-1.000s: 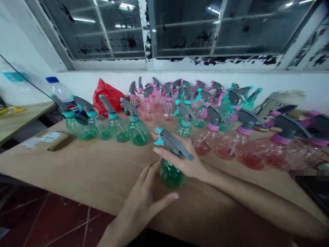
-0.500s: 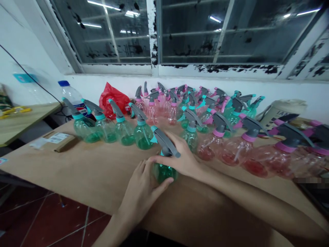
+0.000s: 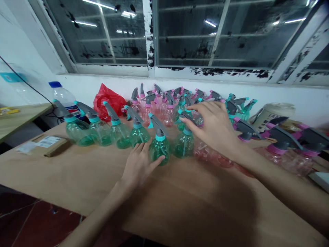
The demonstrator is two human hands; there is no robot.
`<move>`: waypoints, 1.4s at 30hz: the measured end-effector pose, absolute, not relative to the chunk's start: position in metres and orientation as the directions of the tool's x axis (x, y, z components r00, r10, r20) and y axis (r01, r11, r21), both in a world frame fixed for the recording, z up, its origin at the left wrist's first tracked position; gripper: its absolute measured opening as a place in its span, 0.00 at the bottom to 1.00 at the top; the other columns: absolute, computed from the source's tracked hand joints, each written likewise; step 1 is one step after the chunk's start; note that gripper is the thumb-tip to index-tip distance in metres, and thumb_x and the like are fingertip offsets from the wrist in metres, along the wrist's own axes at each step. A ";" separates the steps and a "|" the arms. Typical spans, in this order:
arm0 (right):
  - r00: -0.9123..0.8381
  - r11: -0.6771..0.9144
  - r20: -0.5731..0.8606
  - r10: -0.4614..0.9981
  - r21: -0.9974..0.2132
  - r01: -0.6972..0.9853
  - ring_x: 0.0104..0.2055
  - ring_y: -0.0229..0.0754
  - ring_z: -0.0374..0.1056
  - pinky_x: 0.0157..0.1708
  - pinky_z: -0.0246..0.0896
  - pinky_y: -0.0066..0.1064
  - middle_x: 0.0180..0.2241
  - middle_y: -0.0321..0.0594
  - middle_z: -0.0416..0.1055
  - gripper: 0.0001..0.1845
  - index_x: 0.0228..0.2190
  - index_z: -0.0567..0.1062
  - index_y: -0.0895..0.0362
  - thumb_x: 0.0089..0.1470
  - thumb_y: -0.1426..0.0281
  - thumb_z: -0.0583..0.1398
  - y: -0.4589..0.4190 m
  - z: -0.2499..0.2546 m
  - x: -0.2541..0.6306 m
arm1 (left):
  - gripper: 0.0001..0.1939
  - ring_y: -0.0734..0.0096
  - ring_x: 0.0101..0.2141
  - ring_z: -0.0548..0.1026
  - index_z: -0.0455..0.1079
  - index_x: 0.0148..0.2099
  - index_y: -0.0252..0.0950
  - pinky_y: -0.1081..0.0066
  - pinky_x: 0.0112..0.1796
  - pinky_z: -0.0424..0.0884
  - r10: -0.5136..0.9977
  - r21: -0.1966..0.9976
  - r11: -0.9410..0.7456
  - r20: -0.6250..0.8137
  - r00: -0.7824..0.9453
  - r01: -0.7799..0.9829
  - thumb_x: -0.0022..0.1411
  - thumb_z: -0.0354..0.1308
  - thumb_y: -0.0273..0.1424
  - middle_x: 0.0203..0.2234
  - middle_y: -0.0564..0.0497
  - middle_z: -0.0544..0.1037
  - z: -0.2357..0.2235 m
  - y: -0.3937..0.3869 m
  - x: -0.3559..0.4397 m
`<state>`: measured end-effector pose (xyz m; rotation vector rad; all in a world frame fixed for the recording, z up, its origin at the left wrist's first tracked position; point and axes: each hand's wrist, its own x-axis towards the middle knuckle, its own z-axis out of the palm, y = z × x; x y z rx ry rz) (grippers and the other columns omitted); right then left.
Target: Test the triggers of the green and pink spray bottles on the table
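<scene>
Against left hand, green bottle.

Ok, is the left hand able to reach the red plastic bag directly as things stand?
Probably not directly: green spray bottles stand in a row between the left hand and the red plastic bag, so it would likely reach over them.

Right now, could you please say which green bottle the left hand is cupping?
The front row's fifth bottle from the left; only it sits between thumb and fingers of the left hand.
</scene>
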<state>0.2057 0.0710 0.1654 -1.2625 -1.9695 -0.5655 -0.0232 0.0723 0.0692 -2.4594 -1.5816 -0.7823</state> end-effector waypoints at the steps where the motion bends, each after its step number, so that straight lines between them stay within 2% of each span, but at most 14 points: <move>1: -0.260 0.372 0.736 0.626 0.011 0.928 0.45 0.54 0.69 0.52 0.51 0.47 0.40 0.50 0.76 0.19 0.42 0.75 0.61 0.57 0.60 0.57 0.076 0.166 0.206 | 0.28 0.50 0.43 0.72 0.63 0.54 0.29 0.56 0.43 0.69 0.817 0.164 -0.435 0.484 0.312 0.885 0.60 0.60 0.44 0.37 0.42 0.75 0.070 0.075 -0.022; 4: -0.240 0.255 0.648 0.723 0.073 0.964 0.42 0.57 0.71 0.53 0.47 0.50 0.34 0.52 0.77 0.24 0.42 0.75 0.64 0.57 0.55 0.56 0.090 0.163 0.205 | 0.27 0.48 0.42 0.72 0.65 0.50 0.27 0.55 0.41 0.69 0.816 0.134 -0.410 0.495 0.297 0.902 0.59 0.60 0.45 0.35 0.41 0.76 0.072 0.081 -0.020; 7: -0.248 0.210 0.584 0.773 0.133 0.969 0.36 0.57 0.72 0.50 0.48 0.51 0.27 0.50 0.76 0.26 0.40 0.75 0.65 0.57 0.53 0.54 0.098 0.159 0.201 | 0.26 0.46 0.44 0.70 0.67 0.49 0.28 0.53 0.45 0.67 0.807 0.101 -0.409 0.505 0.307 0.907 0.58 0.60 0.45 0.37 0.39 0.75 0.074 0.087 -0.018; 13: -0.292 0.201 0.533 0.794 0.222 0.954 0.30 0.52 0.73 0.51 0.46 0.48 0.23 0.46 0.75 0.19 0.40 0.74 0.64 0.60 0.62 0.52 0.104 0.157 0.199 | 0.25 0.45 0.45 0.68 0.69 0.47 0.30 0.52 0.46 0.66 0.780 -0.014 -0.362 0.543 0.311 0.932 0.58 0.60 0.47 0.39 0.39 0.71 0.077 0.097 -0.016; 17: -0.317 0.240 0.489 0.813 0.215 0.947 0.31 0.53 0.73 0.49 0.50 0.49 0.24 0.47 0.75 0.19 0.40 0.74 0.64 0.61 0.63 0.50 0.104 0.160 0.202 | 0.25 0.45 0.46 0.67 0.68 0.50 0.33 0.52 0.46 0.66 0.779 0.013 -0.365 0.552 0.298 0.931 0.60 0.58 0.47 0.39 0.41 0.70 0.075 0.101 -0.017; 22: -0.345 0.282 0.488 0.802 0.199 0.938 0.32 0.53 0.73 0.50 0.48 0.52 0.25 0.47 0.76 0.18 0.39 0.74 0.63 0.62 0.63 0.50 0.095 0.161 0.202 | 0.32 0.45 0.46 0.67 0.59 0.60 0.34 0.52 0.45 0.66 0.756 0.077 -0.380 0.600 0.261 0.922 0.61 0.56 0.48 0.41 0.41 0.69 0.074 0.092 -0.018; 26: -0.377 0.332 0.478 0.793 0.180 0.926 0.35 0.53 0.74 0.54 0.46 0.52 0.28 0.48 0.78 0.18 0.39 0.75 0.63 0.62 0.63 0.51 0.081 0.162 0.201 | 0.32 0.47 0.47 0.68 0.57 0.61 0.35 0.50 0.47 0.66 0.732 0.148 -0.443 0.629 0.261 0.885 0.63 0.53 0.49 0.44 0.41 0.68 0.074 0.065 -0.014; 28: -0.400 0.367 0.486 0.777 0.167 0.915 0.36 0.53 0.74 0.55 0.45 0.52 0.30 0.49 0.78 0.17 0.40 0.75 0.62 0.62 0.64 0.51 0.072 0.162 0.201 | 0.31 0.49 0.49 0.68 0.56 0.62 0.38 0.51 0.49 0.65 0.766 0.249 -0.482 0.584 0.267 0.840 0.63 0.53 0.48 0.47 0.42 0.68 0.073 0.046 -0.008; 32: -0.420 0.417 0.492 0.763 0.121 0.901 0.35 0.51 0.74 0.56 0.43 0.52 0.30 0.46 0.79 0.17 0.40 0.74 0.60 0.61 0.62 0.52 0.051 0.163 0.204 | 0.34 0.51 0.57 0.63 0.53 0.63 0.40 0.52 0.54 0.61 0.856 0.465 -0.509 0.364 0.368 0.724 0.60 0.57 0.48 0.56 0.43 0.65 0.068 0.015 0.008; 37: -0.388 0.446 0.478 0.788 -0.008 0.895 0.32 0.47 0.73 0.53 0.49 0.49 0.25 0.41 0.76 0.15 0.33 0.74 0.58 0.60 0.61 0.53 0.020 0.163 0.213 | 0.43 0.45 0.58 0.61 0.43 0.67 0.42 0.46 0.52 0.63 0.870 0.583 -0.492 0.295 0.396 0.647 0.57 0.60 0.47 0.59 0.39 0.61 0.054 -0.005 0.030; 42: -0.337 0.494 0.507 0.793 -0.211 0.844 0.30 0.43 0.72 0.55 0.47 0.49 0.24 0.35 0.75 0.16 0.32 0.76 0.55 0.59 0.57 0.55 -0.002 0.158 0.225 | 0.40 0.48 0.58 0.62 0.44 0.66 0.43 0.46 0.53 0.62 0.870 0.640 -0.484 0.278 0.407 0.597 0.59 0.59 0.44 0.59 0.40 0.61 0.039 -0.016 0.044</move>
